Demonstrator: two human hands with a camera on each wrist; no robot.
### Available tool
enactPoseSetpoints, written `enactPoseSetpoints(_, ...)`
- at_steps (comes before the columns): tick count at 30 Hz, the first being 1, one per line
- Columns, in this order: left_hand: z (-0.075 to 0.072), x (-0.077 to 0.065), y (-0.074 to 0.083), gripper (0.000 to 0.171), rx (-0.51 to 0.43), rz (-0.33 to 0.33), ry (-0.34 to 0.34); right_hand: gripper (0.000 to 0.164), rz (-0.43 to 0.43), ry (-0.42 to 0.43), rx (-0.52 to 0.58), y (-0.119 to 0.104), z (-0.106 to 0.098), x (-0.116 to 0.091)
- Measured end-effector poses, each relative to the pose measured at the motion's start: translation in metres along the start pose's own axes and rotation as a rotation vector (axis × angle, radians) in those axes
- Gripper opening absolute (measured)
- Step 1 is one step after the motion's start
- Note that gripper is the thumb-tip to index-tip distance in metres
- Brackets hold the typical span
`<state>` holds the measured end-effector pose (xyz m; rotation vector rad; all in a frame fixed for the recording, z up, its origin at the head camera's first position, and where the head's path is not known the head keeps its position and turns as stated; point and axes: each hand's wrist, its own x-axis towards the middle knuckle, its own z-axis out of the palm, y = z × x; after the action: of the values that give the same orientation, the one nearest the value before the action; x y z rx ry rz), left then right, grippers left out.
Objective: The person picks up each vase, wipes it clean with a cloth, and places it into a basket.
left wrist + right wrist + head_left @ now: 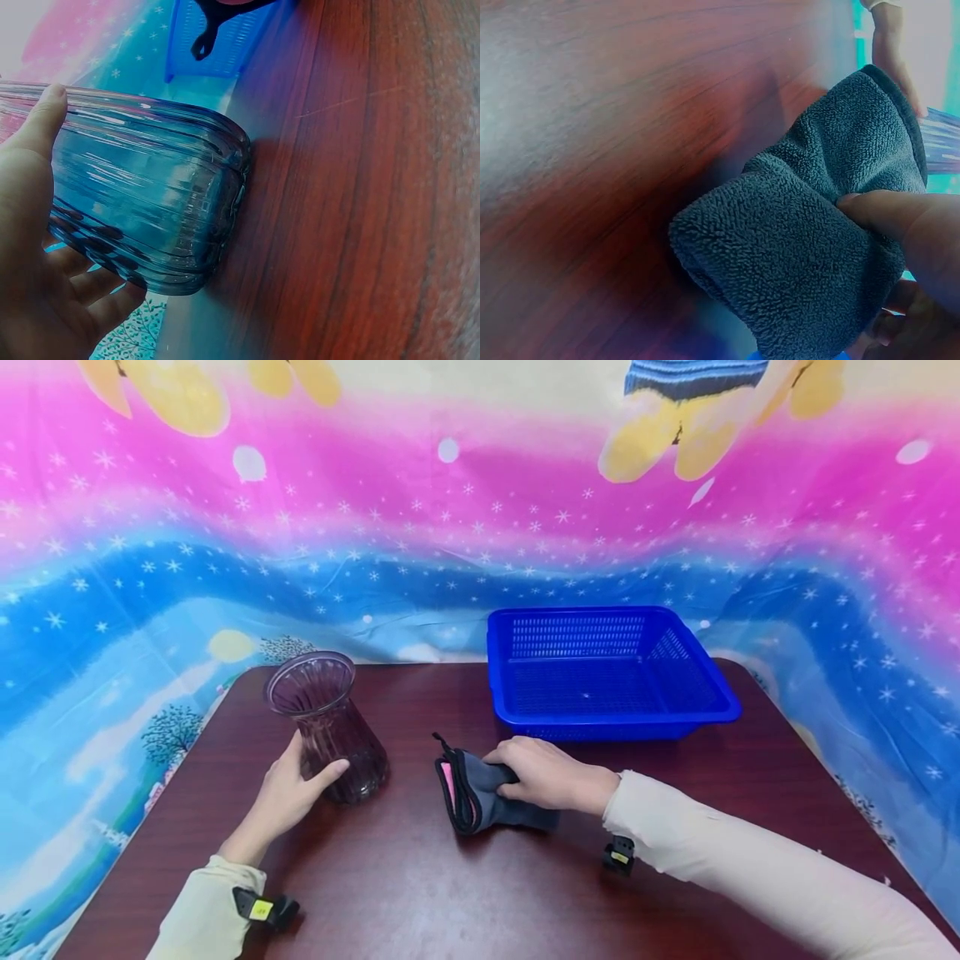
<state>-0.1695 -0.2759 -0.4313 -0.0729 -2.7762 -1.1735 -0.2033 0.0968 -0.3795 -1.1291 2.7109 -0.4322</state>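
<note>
A ribbed, purple-tinted glass vase [341, 752] with a flared rim is at the left of the table in the head view. My left hand [288, 789] grips its body, thumb on the near side and fingers round the far side. In the left wrist view the vase [150, 187] lies across the picture, its base at the tabletop. A folded dark grey towel [487, 802] with black edging, a hanging loop and a strip of pink is in my right hand [551, 774]. The thumb presses into the fuzzy towel [795, 240] in the right wrist view.
A blue plastic basket [607, 722] with perforated walls stands at the back right of the brown wooden table [420, 902], just beyond my right hand. Behind the table hangs a colourful printed cloth [420, 527].
</note>
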Motion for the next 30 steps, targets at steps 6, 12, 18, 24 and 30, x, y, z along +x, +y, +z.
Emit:
enactPoseSetpoints(6, -0.001, 0.0, 0.0, 0.085, -0.003, 0.002, -0.004, 0.024, 0.001, 0.006, -0.012, 0.006, -0.001, -0.007)
enactPoseSetpoints(12, -0.002, 0.0, 0.002, 0.085, -0.007, 0.001, -0.01, 0.028, 0.023, 0.003, -0.016, 0.012, -0.003, -0.016)
enactPoseSetpoints(18, -0.001, 0.0, 0.002, 0.084, -0.004, 0.008, -0.004, 0.027, 0.015, 0.011, -0.017, 0.019, -0.004, -0.024)
enactPoseSetpoints(24, 0.0, 0.0, -0.001, 0.085, -0.003, 0.007, -0.008, 0.031, 0.011, 0.02, -0.03, 0.026, -0.003, -0.033)
enactPoseSetpoints(30, 0.001, 0.002, -0.004, 0.085, -0.002, 0.006, -0.009, 0.034, 0.039, 0.017, -0.029, 0.034, -0.007, -0.041)
